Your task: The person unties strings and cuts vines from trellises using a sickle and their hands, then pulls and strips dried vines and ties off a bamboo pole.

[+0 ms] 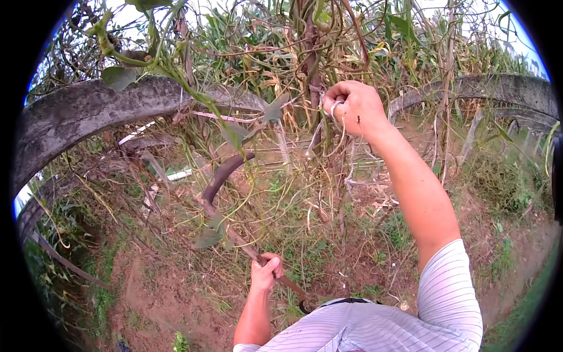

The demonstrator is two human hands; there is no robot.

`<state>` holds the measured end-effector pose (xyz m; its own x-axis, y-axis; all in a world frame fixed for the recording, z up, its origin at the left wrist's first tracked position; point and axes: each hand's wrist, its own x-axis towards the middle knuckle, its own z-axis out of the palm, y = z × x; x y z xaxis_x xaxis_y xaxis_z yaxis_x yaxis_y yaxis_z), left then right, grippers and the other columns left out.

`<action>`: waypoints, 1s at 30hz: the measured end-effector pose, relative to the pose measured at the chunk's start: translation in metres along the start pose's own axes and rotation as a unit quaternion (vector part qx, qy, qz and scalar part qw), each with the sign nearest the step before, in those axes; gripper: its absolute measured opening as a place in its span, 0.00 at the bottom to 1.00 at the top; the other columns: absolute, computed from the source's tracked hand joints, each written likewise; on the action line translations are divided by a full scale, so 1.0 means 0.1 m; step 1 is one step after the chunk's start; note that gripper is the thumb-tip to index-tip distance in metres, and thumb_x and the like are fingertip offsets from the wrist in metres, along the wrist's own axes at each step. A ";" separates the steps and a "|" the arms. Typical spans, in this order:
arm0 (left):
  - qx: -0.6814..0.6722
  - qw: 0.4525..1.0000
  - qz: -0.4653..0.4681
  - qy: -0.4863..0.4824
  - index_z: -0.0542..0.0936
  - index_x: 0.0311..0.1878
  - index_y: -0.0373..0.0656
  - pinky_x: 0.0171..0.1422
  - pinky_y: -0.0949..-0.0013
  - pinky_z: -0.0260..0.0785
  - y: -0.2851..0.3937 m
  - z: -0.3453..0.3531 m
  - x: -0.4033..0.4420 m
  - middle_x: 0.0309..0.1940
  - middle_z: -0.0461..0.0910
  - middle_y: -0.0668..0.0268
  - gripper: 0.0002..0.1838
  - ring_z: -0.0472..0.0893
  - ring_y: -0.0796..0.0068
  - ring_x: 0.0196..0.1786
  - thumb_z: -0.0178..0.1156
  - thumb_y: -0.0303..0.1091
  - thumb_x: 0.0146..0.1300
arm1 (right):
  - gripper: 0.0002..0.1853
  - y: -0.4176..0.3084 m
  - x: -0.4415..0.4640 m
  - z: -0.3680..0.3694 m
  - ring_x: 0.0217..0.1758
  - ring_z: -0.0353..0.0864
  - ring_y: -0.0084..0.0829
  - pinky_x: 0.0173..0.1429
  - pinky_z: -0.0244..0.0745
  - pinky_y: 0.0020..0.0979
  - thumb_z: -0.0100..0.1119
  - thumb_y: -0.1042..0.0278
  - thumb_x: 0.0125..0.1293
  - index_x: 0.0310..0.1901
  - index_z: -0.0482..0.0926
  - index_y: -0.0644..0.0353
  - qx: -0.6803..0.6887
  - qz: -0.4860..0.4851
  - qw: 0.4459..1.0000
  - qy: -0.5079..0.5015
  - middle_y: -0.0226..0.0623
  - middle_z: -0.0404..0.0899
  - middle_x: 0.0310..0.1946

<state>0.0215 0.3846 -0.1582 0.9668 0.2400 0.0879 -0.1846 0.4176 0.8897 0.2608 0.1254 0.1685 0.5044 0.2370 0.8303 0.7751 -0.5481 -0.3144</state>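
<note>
Low in the view, my left hand (267,273) is wrapped round the wooden handle of a sickle (234,234), whose dark curved blade points up and to the right among the vines. My right hand (355,108) is raised beside an upright stem wound with vines (314,76). Its fingers are closed on a thin pale string (335,109) at the stem. Loose ends of string hang below the hand. The tips of the right fingers are partly hidden.
Curved concrete beams (99,108) arch across the left, and another concrete beam (498,94) spans the right. Tangled vines hang all around, with corn plants (252,53) behind. Weeds and reddish soil (158,287) lie below.
</note>
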 end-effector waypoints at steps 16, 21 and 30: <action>-0.021 0.997 0.046 -0.062 0.80 0.41 0.32 0.23 0.67 0.63 0.34 0.13 0.23 0.16 0.71 0.67 0.18 0.70 0.73 0.17 0.69 0.41 0.63 | 0.15 0.13 -0.11 -0.24 0.32 0.76 0.22 0.41 0.72 0.28 0.61 0.55 0.65 0.42 0.86 0.58 0.188 0.085 0.977 -0.047 0.31 0.81 0.28; -0.028 0.984 0.103 -0.143 0.80 0.45 0.35 0.24 0.67 0.63 1.02 0.62 0.50 0.16 0.70 0.67 0.17 0.69 0.74 0.17 0.68 0.40 0.64 | 0.17 -0.01 -0.09 -0.22 0.40 0.82 0.27 0.50 0.75 0.30 0.65 0.55 0.66 0.46 0.86 0.61 0.096 0.091 0.991 -0.021 0.37 0.86 0.35; 0.172 0.956 0.236 -0.033 0.80 0.46 0.36 0.23 0.72 0.63 1.93 1.64 0.91 0.19 0.72 0.69 0.09 0.69 0.78 0.17 0.64 0.30 0.66 | 0.16 0.07 -0.11 -0.12 0.41 0.83 0.40 0.50 0.77 0.36 0.64 0.50 0.63 0.42 0.85 0.54 0.056 0.057 0.995 -0.051 0.40 0.85 0.37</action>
<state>0.1023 0.3436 0.0950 0.8014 0.2702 0.5336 -0.5448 -0.0384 0.8377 0.2563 0.1093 0.1629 0.6226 0.2623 0.7373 0.7459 -0.4838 -0.4578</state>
